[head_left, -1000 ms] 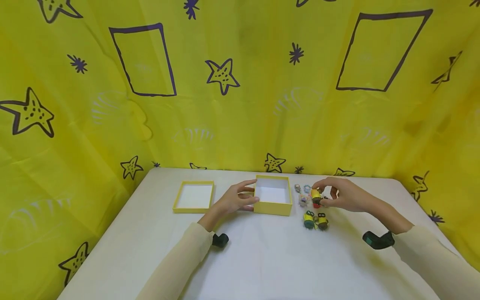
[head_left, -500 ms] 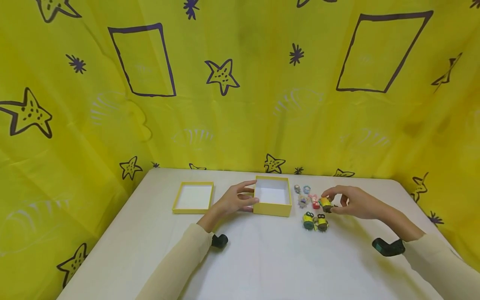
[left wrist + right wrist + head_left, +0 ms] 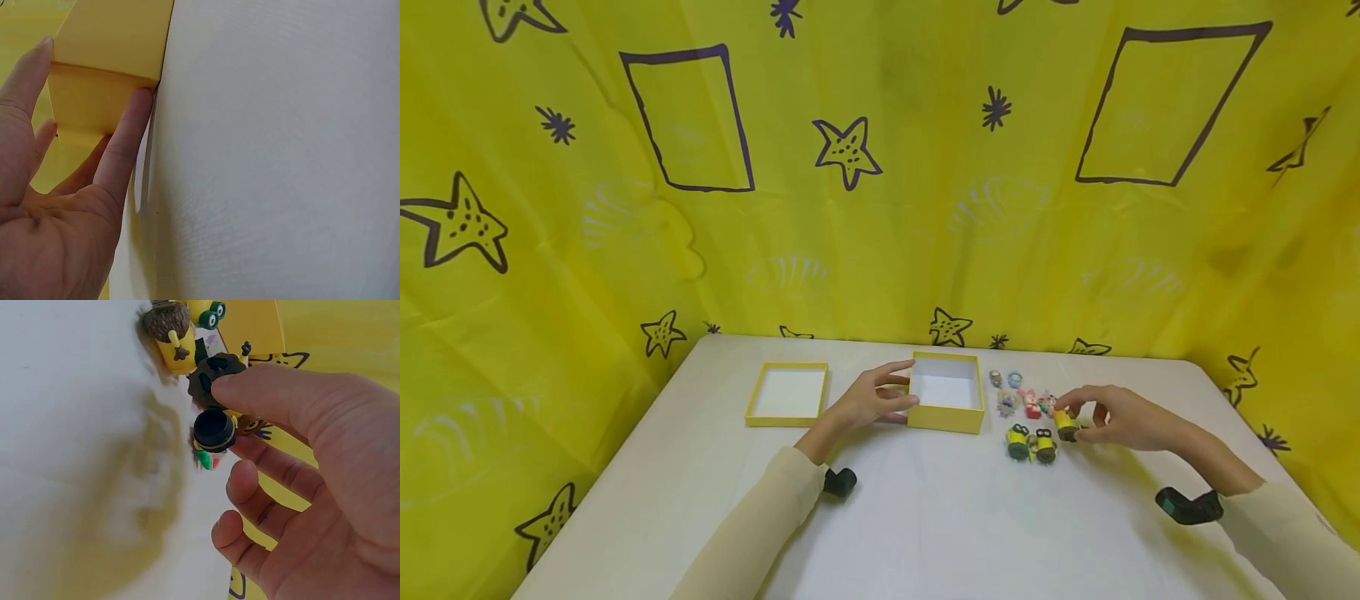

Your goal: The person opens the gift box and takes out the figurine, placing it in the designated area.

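Observation:
My right hand [image 3: 1127, 418] pinches a yellow Minion figure [image 3: 1065, 424] between thumb and fingers, just over the table at the right. The right wrist view shows the thumb against the figure's dark underside [image 3: 203, 376]. Left of it on the table stand two more Minion figures, one with a green base [image 3: 1018, 443] and one with a brown base [image 3: 1044, 448]. A yellow box [image 3: 946, 419], white inside, stands without its lid. My left hand [image 3: 874, 398] touches its left side with extended fingers, and in the left wrist view one fingertip meets the box's lower corner [image 3: 156, 84].
Behind the Minions is a cluster of small figures, including a pink and red one [image 3: 1032, 406], a grey one [image 3: 1007, 404] and a light blue one [image 3: 1015, 379]. A yellow-edged lid [image 3: 786, 422] lies at the left. A yellow curtain [image 3: 880, 250] hangs behind the white table [image 3: 925, 517].
My right hand has carried the Minion figure right and toward me, from over the small figures to beside the two standing Minions. My left hand stays at the box.

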The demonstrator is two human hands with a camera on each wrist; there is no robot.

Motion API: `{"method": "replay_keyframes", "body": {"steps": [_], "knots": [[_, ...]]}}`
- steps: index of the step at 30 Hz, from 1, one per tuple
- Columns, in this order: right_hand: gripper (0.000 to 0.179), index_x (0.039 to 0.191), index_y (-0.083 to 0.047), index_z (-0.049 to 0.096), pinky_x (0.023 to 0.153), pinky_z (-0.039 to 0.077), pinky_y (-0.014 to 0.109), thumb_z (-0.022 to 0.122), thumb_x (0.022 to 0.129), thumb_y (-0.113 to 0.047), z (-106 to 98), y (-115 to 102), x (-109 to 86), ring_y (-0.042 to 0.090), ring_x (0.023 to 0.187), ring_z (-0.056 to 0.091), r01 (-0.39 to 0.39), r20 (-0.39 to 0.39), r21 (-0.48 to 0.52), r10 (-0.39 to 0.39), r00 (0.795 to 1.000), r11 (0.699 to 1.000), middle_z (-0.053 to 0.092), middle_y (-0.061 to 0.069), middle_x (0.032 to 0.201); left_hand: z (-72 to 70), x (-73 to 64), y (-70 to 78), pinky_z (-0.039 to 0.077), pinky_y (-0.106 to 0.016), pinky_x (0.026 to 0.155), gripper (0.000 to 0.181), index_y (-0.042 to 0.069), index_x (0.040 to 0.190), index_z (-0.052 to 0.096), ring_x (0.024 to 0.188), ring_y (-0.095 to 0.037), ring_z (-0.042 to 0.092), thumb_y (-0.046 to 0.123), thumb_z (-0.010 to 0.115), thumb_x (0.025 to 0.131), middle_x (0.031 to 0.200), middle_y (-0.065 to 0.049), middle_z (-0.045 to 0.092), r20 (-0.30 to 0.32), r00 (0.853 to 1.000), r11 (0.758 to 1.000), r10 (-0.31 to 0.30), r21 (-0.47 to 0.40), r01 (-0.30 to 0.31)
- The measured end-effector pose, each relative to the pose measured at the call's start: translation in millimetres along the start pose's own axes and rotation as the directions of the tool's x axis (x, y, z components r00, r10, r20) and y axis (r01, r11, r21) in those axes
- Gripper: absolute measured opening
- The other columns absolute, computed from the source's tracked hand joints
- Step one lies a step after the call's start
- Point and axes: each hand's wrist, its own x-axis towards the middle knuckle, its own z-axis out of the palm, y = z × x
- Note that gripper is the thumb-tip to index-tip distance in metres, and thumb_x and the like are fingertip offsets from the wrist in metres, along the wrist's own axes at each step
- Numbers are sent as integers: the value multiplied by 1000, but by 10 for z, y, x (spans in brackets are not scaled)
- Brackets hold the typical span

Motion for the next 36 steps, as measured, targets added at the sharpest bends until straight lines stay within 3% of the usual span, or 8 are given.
{"method": "replay_keyframes", "body": {"steps": [11,19,36], "knots": [[46,133,-3,65,61,51,25,79,92,-19,74,137,-32,13,78,54,26,30,90,-28,999,996,65,18,128,9,-5,17,63,-41,84,76,19,159,40,119,-28,64,11,77,94,151,-20,47,-10,1000,1000,-16,6,16],[45,132,3,62,57,47,24,77,92,-12,175,217,-65,10,69,52,64,29,160,-70,997,985,65,12,114,7,-18,25,63,-41,84,76,18,160,40,120,-29,64,13,77,94,151,-20,47,-3,1000,1000,-11,21,11],[38,129,-3,65,55,43,26,75,95,-14,231,323,-63,8,67,51,52,25,176,-58,998,983,65,11,113,4,-2,11,63,-42,84,75,20,159,41,118,-29,65,11,77,94,151,-20,47,-3,1000,1000,-25,-5,25]]}}
